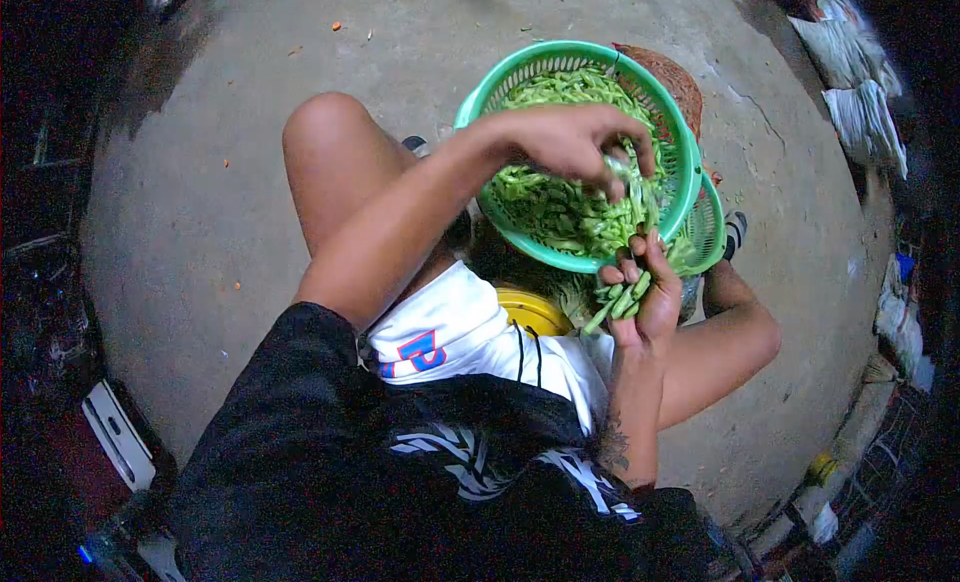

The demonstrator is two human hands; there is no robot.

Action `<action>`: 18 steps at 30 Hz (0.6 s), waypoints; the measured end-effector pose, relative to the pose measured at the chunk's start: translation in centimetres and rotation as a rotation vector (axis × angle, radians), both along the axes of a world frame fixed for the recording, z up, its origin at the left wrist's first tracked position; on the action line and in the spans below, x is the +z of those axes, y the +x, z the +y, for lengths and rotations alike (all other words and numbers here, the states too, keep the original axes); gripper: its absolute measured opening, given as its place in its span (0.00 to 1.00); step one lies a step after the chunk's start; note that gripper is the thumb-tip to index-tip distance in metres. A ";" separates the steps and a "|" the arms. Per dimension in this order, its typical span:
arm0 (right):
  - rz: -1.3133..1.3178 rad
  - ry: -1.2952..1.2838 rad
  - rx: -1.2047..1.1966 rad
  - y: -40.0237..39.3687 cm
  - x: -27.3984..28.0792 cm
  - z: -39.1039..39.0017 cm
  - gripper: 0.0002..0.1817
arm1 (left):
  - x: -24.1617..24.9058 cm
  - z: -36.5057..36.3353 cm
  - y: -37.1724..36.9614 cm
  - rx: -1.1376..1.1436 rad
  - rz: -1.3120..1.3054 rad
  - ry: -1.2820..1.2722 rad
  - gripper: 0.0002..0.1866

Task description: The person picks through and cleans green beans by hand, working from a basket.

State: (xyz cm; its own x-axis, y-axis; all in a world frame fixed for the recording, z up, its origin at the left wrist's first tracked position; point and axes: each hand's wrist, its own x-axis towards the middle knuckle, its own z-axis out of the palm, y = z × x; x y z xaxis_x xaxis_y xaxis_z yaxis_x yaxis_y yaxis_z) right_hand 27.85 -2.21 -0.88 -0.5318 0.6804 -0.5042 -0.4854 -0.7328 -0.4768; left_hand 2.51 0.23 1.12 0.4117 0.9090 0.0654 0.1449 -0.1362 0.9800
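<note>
My left hand [585,150] reaches over the green basket [690,172], its curved fingers apart just above the cut green beans [550,207]. Motion blurs its fingertips, and the beans directly beneath them are partly hidden. At the basket's near right rim, my right hand [655,302] is closed around a small bunch of green bean pieces [622,300], palm up. The round slotted basket holds a large heap of beans and sits tilted between my legs.
A second green basket [711,227] lies partly under the first, beside a reddish mesh sack [672,82]. Beneath me is a yellow round object [535,312]. White sacks [865,127] line the right edge. Small orange scraps [336,26] dot the concrete floor [190,282].
</note>
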 end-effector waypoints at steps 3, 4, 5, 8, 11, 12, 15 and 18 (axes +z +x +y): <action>-0.041 0.007 -0.045 -0.3 0.0 -0.2 0.04 | 0.0 -0.2 1.4 -0.105 -0.032 -0.069 0.23; -0.040 -0.004 -0.048 -0.3 0.1 -0.3 0.04 | -0.1 -0.1 1.1 -0.106 -0.022 -0.025 0.23; -0.002 -0.006 -0.010 -0.2 0.2 0.0 0.04 | -0.4 0.2 0.3 -0.084 -0.047 -0.083 0.24; -0.011 0.003 0.027 -0.1 0.3 0.2 0.05 | -0.3 0.3 -0.7 -0.032 -0.118 -0.185 0.24; -0.050 0.003 -0.004 -0.6 0.4 0.0 0.04 | 0.8 -0.8 1.1 -0.107 -0.049 -0.190 0.23; -0.080 -0.003 -0.013 -0.7 0.4 -0.1 0.04 | 0.6 -0.7 1.0 -0.106 -0.055 -0.193 0.23; 0.001 0.004 0.018 -0.5 0.3 0.0 0.05 | 0.1 0.0 -0.1 -0.081 -0.002 -0.025 0.20; 0.082 0.022 0.067 -0.3 0.0 0.6 0.09 | 0.7 0.0 -2.1 0.041 -0.113 -0.295 0.19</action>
State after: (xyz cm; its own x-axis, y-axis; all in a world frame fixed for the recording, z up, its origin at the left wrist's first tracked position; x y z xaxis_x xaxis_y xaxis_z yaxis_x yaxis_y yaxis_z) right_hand 27.53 -1.65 -0.90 -0.6159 0.6523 -0.4419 -0.4736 -0.7547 -0.4540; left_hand 0.44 0.27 1.85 0.3794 0.9112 -0.1604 0.0322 0.1602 0.9866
